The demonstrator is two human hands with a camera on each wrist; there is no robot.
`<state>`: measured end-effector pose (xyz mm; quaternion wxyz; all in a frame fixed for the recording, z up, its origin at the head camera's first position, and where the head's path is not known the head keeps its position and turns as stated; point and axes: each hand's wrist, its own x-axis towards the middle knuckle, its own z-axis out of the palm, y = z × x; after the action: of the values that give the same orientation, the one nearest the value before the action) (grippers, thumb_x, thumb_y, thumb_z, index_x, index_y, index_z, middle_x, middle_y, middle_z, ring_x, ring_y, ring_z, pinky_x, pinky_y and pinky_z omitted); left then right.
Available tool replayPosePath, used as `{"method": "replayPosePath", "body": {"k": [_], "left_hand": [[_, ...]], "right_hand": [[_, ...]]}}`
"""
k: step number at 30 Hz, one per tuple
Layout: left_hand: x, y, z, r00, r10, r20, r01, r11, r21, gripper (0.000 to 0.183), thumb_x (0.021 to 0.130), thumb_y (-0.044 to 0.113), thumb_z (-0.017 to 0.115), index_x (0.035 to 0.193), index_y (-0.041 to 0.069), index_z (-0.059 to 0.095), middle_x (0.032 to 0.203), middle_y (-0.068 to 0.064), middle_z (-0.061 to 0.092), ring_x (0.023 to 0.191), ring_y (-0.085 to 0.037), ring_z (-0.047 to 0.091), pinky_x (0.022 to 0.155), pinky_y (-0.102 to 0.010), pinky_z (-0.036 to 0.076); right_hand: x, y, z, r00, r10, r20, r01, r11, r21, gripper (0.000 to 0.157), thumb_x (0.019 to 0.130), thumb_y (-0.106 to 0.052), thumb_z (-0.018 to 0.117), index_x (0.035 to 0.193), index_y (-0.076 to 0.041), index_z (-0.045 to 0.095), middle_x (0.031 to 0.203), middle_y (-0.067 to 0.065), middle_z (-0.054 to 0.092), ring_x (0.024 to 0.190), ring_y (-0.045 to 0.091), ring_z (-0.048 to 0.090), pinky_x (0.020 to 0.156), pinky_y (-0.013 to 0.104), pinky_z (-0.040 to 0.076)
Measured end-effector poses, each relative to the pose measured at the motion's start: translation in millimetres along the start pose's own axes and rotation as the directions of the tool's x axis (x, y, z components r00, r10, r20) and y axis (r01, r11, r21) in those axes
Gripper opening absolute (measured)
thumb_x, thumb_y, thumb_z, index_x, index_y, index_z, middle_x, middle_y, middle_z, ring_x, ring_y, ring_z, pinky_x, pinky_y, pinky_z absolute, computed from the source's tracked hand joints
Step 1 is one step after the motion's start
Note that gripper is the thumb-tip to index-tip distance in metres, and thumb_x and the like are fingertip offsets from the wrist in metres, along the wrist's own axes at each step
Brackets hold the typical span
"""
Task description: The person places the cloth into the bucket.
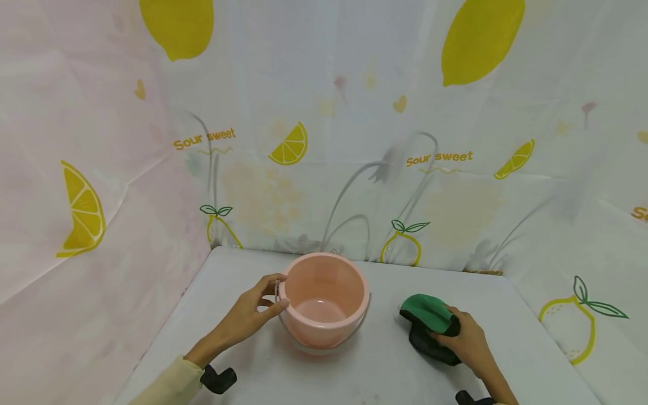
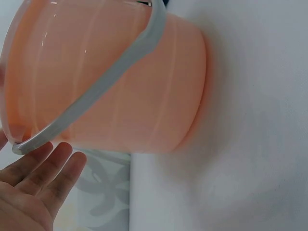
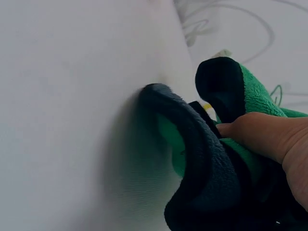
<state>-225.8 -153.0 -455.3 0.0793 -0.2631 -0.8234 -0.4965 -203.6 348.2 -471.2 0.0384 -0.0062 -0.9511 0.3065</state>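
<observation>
A pink bucket (image 1: pixel 324 332) stands upright at the middle of the white table, its grey handle (image 2: pixel 103 82) hanging down along the side. At the bucket's left rim, my left hand (image 1: pixel 248 312) grips with thumb and index finger. In the left wrist view several straighter fingers (image 2: pixel 67 175) lie beside the handle's end. My right hand (image 1: pixel 468 340) pinches a folded cloth (image 1: pixel 430 312), green on one face and black on the other. Part of this cloth hangs down close to the tabletop, right of the bucket. The right wrist view shows the thumb (image 3: pixel 264 132) pressed into its folds.
The white table (image 1: pixel 385 365) ends against a curtain (image 1: pixel 324 197) printed with lemons, which also stands at both sides. Black straps with camera mounts (image 1: pixel 219 379) sit on both wrists. The bucket's inside (image 1: pixel 324 292) shows only its bare pink floor.
</observation>
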Motion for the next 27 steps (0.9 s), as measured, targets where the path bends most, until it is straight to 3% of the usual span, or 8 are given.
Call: {"method": "replayPosePath", "body": {"k": [16,27], "left_hand": [[-0.9,0.9,-1.3,0.999,-0.028,0.017,0.028,1.0,-0.002,0.05,0.102,0.031,0.068,0.147,0.023,0.048,0.127,-0.011,0.067,0.105,-0.026,0.068,0.09,-0.035,0.058],[0.2,-0.4,-1.2,1.0,-0.017,0.012,0.017,1.0,0.003,0.049,0.101,0.03,0.069,0.147,0.025,0.049,0.126,-0.009,0.067,0.105,-0.021,0.068,0.09,-0.034,0.058]], "right_hand": [[-7.8,-30.9,-24.1,0.992,-0.086,-0.097,0.09,0.995,0.031,0.078,0.084,-0.027,0.088,0.144,0.005,0.05,0.139,0.035,0.051,0.124,0.053,0.051,0.096,0.069,0.046],[-9.5,-51.2,-34.8,0.965,-0.186,-0.185,0.195,0.98,0.033,0.071,0.082,-0.021,0.089,0.139,0.003,0.055,0.136,0.03,0.054,0.121,0.05,0.053,0.093,0.067,0.047]]}}
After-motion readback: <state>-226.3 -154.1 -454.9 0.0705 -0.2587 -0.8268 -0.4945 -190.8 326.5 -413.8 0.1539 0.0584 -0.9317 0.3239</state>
